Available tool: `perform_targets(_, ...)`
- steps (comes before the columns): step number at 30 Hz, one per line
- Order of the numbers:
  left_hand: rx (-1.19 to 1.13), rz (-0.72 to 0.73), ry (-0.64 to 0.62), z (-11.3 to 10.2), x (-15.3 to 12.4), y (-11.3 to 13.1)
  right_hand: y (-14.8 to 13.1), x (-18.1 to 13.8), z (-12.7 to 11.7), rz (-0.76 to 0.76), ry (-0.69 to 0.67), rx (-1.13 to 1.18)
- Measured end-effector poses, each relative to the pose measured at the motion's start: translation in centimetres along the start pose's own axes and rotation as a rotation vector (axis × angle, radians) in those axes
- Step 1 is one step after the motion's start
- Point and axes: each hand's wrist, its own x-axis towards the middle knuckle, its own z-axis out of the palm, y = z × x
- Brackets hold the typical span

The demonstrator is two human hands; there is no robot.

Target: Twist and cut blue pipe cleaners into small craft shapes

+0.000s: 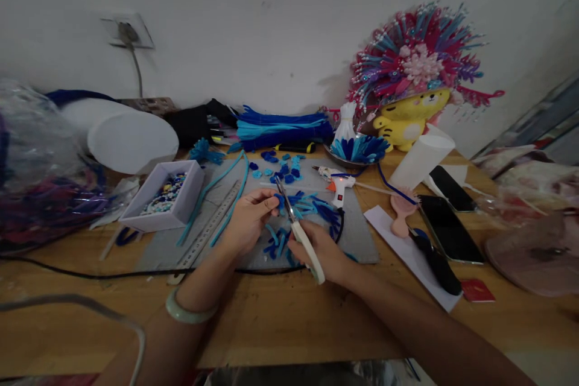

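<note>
Between thumb and fingers, my left hand (pixel 251 217) pinches a small blue pipe cleaner piece (pixel 280 202). My right hand (pixel 322 248) grips scissors (pixel 304 237) with pale handles, and their blades point up and away beside the blue piece. Whether the blades touch it is hard to make out. Under and behind my hands lie cut and bent pipe cleaners (pixel 312 204) in dark and light blue, on a grey mat (pixel 357 235). Farther back on the mat are several small curled blue pieces (pixel 286 170).
A white glue gun (pixel 340 188) with an orange light rests right of my hands. Left are a metal ruler (pixel 212 223) and a white box (pixel 190 196) of beads. Pipe cleaner bundles (pixel 280 128) lie along the wall. Phones (pixel 451 229) and a pink brush (pixel 401 211) are right. A black cable (pixel 136 276) crosses the front.
</note>
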Motion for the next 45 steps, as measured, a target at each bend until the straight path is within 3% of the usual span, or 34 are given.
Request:
perform_targets(4,-0.008,-0.011,-0.008,0.0,-0.1,0.1,0.1,0.0,0.1,-0.029,0.028,-0.038)
perform_targets(11,-0.001,-0.029,-0.056,-0.1,0.1,0.1,-0.9,-0.2,-0.6,-0.009,-0.077,0.085)
perform_targets(24,-0.002,-0.089,-0.103,-0.1,-0.1,-0.1,0.3,0.0,1.0,-0.072,0.073,-0.102)
perform_targets(37,-0.043,-0.104,-0.128,0.0,-0.2,0.0,1.6,0.3,1.4,-0.091,0.107,-0.171)
perform_targets(45,-0.015,-0.096,-0.133,-0.2,-0.1,-0.2,-0.2,-0.2,0.4,-0.104,0.055,-0.183)
